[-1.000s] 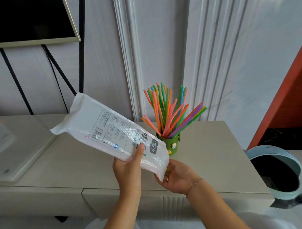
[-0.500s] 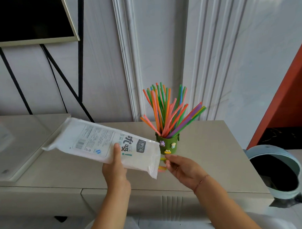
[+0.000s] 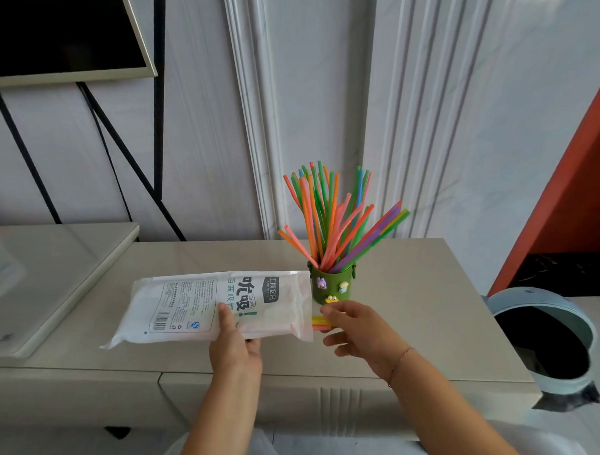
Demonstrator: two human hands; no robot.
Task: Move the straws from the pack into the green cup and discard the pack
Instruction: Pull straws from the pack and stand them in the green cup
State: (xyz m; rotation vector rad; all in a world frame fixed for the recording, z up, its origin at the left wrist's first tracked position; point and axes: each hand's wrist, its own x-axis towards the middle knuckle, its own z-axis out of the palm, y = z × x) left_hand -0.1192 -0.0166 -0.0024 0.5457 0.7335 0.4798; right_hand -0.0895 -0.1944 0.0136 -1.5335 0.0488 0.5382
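Right now the right hand (image 3: 358,330) pinches the ends of a few straws (image 3: 320,323), yellow and pink, where they poke out of the open mouth of the pack (image 3: 213,305); thumb and forefinger close on those tips, probably so they can be drawn straight out sideways. At about nine o'clock from that pinch, the left hand (image 3: 235,345) grips the pack from beneath, thumb pressed on the printed face and fingers curled under, holding it nearly level above the countertop (image 3: 413,291) with its mouth pointing toward three o'clock, which would steady the pack against the pull. Just past the mouth, at about twelve o'clock from the right hand, the green cup (image 3: 333,285) stands upright on the countertop, already crowded with coloured straws that fan out above its rim; keeping the pack this near makes each transfer short. Farther out at about four o'clock, beyond the counter's edge, an open pale blue bin (image 3: 547,341) sits on the floor, a likely place for the pack once emptied. How many straws remain inside cannot be told.
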